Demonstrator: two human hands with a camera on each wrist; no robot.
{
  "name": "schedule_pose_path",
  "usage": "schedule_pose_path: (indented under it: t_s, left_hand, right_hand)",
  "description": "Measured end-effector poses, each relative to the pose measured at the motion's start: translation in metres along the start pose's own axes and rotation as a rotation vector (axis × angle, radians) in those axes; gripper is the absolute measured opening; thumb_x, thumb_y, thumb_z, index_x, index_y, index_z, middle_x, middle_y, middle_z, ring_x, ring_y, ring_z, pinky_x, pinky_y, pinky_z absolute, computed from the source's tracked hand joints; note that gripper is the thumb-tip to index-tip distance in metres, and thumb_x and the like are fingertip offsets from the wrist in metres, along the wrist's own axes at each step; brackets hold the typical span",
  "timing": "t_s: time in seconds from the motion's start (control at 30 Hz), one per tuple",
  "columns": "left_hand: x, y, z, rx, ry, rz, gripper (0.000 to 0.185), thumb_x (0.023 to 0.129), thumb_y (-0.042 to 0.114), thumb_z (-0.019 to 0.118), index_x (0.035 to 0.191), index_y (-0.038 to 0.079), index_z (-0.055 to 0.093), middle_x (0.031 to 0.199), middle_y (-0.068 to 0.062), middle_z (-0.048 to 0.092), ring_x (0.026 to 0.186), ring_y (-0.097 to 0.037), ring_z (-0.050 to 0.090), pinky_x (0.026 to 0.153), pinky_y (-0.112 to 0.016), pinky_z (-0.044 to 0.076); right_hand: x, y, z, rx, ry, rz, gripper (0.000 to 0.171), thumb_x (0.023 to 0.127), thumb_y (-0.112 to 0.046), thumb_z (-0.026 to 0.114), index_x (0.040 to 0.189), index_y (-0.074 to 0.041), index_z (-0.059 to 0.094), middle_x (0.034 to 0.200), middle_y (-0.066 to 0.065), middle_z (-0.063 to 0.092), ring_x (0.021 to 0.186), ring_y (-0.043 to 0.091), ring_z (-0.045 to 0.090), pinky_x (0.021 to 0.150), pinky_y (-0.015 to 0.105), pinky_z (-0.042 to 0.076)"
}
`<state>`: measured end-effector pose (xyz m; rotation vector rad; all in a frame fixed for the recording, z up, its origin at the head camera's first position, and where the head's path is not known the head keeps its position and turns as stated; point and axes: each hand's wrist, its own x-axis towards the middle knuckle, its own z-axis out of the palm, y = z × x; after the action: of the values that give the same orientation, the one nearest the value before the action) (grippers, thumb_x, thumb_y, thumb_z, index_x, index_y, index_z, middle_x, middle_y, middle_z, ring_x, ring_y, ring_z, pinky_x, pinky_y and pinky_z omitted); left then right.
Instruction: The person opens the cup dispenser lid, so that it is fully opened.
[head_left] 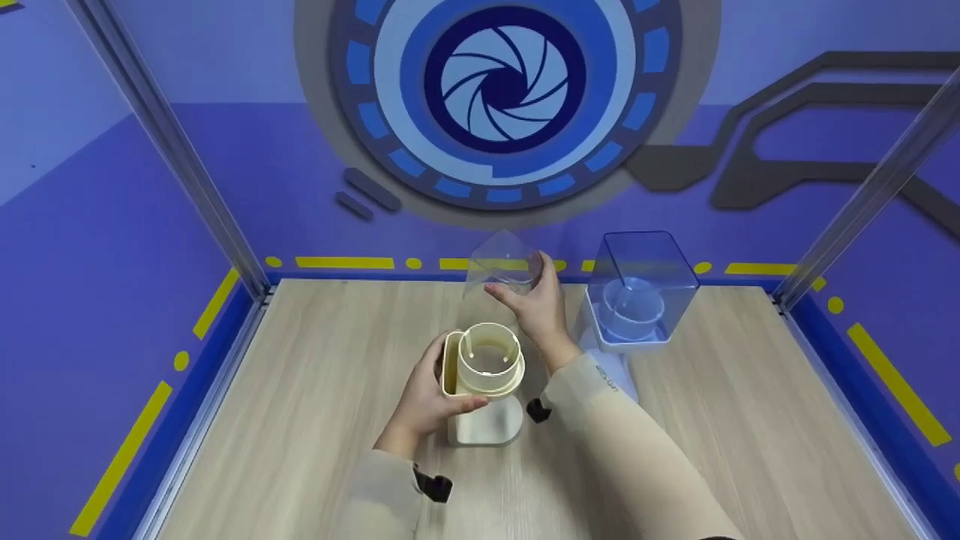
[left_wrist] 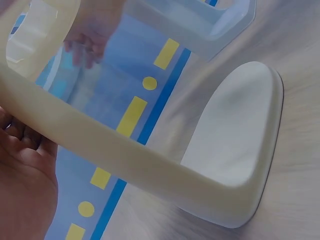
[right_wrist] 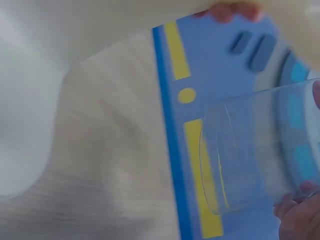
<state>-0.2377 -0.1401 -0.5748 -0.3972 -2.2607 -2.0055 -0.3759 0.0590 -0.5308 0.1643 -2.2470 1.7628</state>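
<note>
My left hand (head_left: 426, 396) grips the upper part of a cream stand (head_left: 451, 367), with its thumb along the front edge. On top of that part is a round, open cup-like ring (head_left: 491, 373). The stand's flat, rounded base (left_wrist: 230, 125) is on the table below, joined by a slanting upright (left_wrist: 100, 135). Just behind the ring, my right hand (head_left: 538, 307) holds a clear see-through container (head_left: 501, 274), thumb on one side and fingers on the other. This container (right_wrist: 240, 155) is raised above the table and apart from the stand.
To the right stands a similar blue stand (head_left: 611, 367) with a blue cup-like ring (head_left: 634, 311) under a transparent square cover (head_left: 645, 255). A wood-grain table (head_left: 330, 360) lies beneath, with a blue printed wall (head_left: 255, 172) behind it and metal posts (head_left: 180, 157) at the corners.
</note>
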Motion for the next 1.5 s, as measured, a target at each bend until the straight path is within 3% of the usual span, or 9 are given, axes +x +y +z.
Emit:
schedule_pose_path:
  t_s: [0.17, 0.37, 0.67, 0.93, 1.2, 1.37, 1.5]
  left_hand:
    - [0.0, 0.0, 0.002, 0.014, -0.003, -0.01, 0.11, 0.061, 0.023, 0.101, 0.154, 0.027, 0.042, 0.144, 0.005, 0.059, 0.133, -0.017, 0.057, 0.117, -0.033, 0.042]
    - [0.0, -0.002, 0.001, 0.012, -0.001, -0.002, 0.11, 0.061, 0.022, 0.101, 0.154, 0.025, 0.042, 0.144, 0.004, 0.059, 0.134, -0.018, 0.057, 0.116, -0.029, 0.043]
    - [0.002, -0.004, 0.0, -0.032, -0.015, 0.019, 0.106, 0.062, 0.018, 0.1, 0.152, 0.026, 0.044, 0.142, -0.001, 0.061, 0.13, -0.022, 0.06, 0.113, -0.026, 0.046]
    - [0.001, -0.005, -0.001, -0.043, -0.015, 0.012, 0.108, 0.063, 0.017, 0.1, 0.154, 0.024, 0.042, 0.146, 0.001, 0.058, 0.136, -0.018, 0.056, 0.116, -0.023, 0.042]
    - [0.001, -0.004, 0.0, -0.036, -0.016, 0.002, 0.109, 0.062, 0.017, 0.1, 0.155, 0.024, 0.042, 0.145, 0.001, 0.06, 0.134, -0.018, 0.057, 0.115, -0.024, 0.043]
    - [0.0, -0.001, -0.002, 0.007, -0.016, -0.027, 0.113, 0.062, 0.021, 0.101, 0.157, 0.022, 0.039, 0.149, 0.002, 0.058, 0.139, -0.018, 0.053, 0.118, -0.028, 0.04]
    - [0.0, 0.002, -0.004, 0.044, -0.02, -0.043, 0.114, 0.062, 0.025, 0.101, 0.157, 0.024, 0.039, 0.15, 0.004, 0.056, 0.141, -0.018, 0.051, 0.12, -0.034, 0.038]
  right_hand:
    - [-0.003, 0.018, 0.002, -0.086, -0.003, 0.04, 0.12, 0.067, -0.047, 0.097, 0.158, -0.005, 0.032, 0.159, 0.017, 0.048, 0.15, 0.028, 0.044, 0.126, 0.038, 0.035]
    - [-0.007, 0.028, 0.009, -0.083, -0.038, 0.072, 0.116, 0.069, -0.045, 0.097, 0.159, -0.011, 0.033, 0.162, 0.015, 0.045, 0.154, 0.025, 0.039, 0.129, 0.036, 0.03]
    - [-0.011, 0.039, 0.016, -0.075, -0.079, 0.085, 0.103, 0.071, -0.037, 0.097, 0.154, -0.015, 0.041, 0.158, 0.015, 0.05, 0.148, 0.034, 0.048, 0.124, 0.042, 0.039]
    - [-0.013, 0.052, 0.018, -0.12, -0.089, 0.09, 0.102, 0.075, -0.034, 0.094, 0.157, -0.011, 0.038, 0.161, 0.017, 0.046, 0.15, 0.034, 0.045, 0.125, 0.043, 0.037]
    - [-0.021, 0.065, 0.019, -0.031, -0.079, 0.129, 0.101, 0.076, -0.034, 0.093, 0.157, -0.015, 0.036, 0.166, 0.013, 0.041, 0.157, 0.029, 0.034, 0.13, 0.041, 0.027]
    - [-0.024, 0.07, 0.02, 0.014, -0.075, 0.135, 0.101, 0.074, -0.036, 0.094, 0.155, -0.024, 0.037, 0.165, 0.004, 0.043, 0.156, 0.022, 0.035, 0.13, 0.038, 0.027]
    - [-0.026, 0.071, 0.019, 0.017, -0.074, 0.141, 0.101, 0.075, -0.033, 0.093, 0.157, -0.026, 0.035, 0.165, 0.005, 0.042, 0.155, 0.025, 0.037, 0.13, 0.043, 0.028]
